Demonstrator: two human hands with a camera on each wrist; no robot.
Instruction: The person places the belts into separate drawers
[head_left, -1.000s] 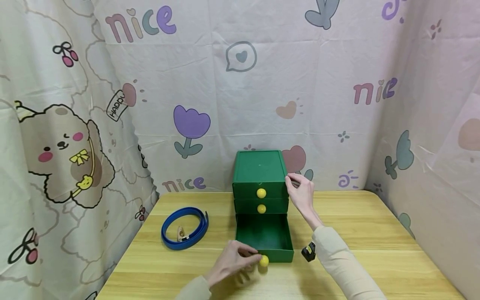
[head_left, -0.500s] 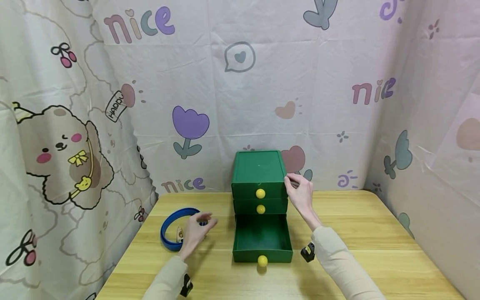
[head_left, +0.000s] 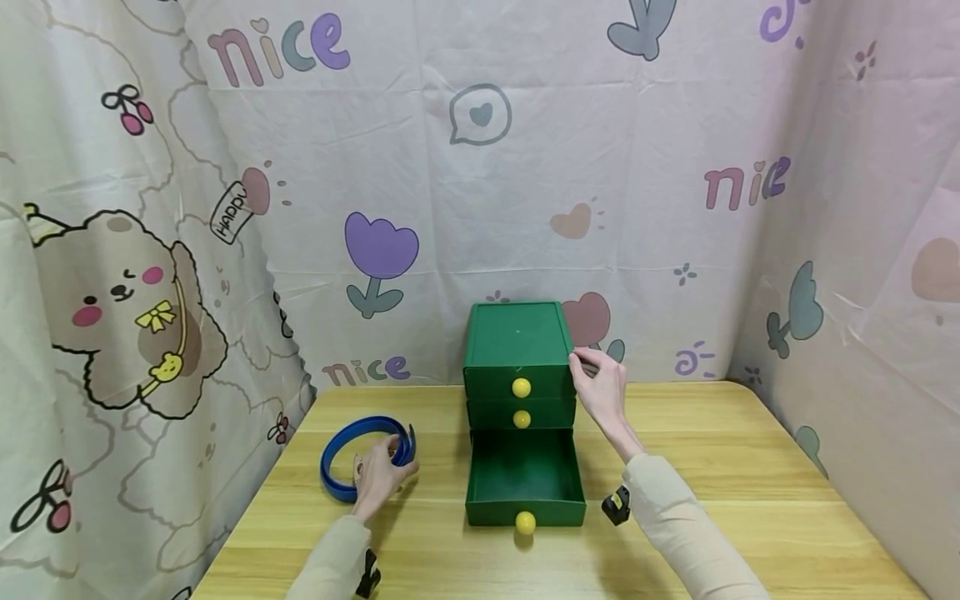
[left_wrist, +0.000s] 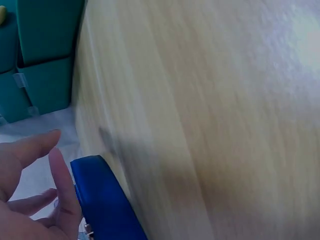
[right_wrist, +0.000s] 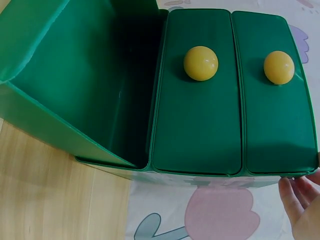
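A coiled blue belt lies at the left of the table. My left hand is at its right side, fingers reaching over the coil and thumb outside. In the left wrist view, one finger is against or very near the blue belt, with the thumb apart from it. A green drawer cabinet with yellow ball knobs stands at the back middle. Its bottom drawer is pulled out and empty; the two upper ones are closed. My right hand holds the cabinet's upper right edge by the fingertips.
The wooden table extends on both sides of the cabinet. A printed cloth hangs behind and along both sides. The pulled-out drawer juts toward the front edge, its yellow knob foremost.
My left hand has left the bottom drawer's knob, moved left over the belt and lowered to its right side. The right hand stays on the cabinet.
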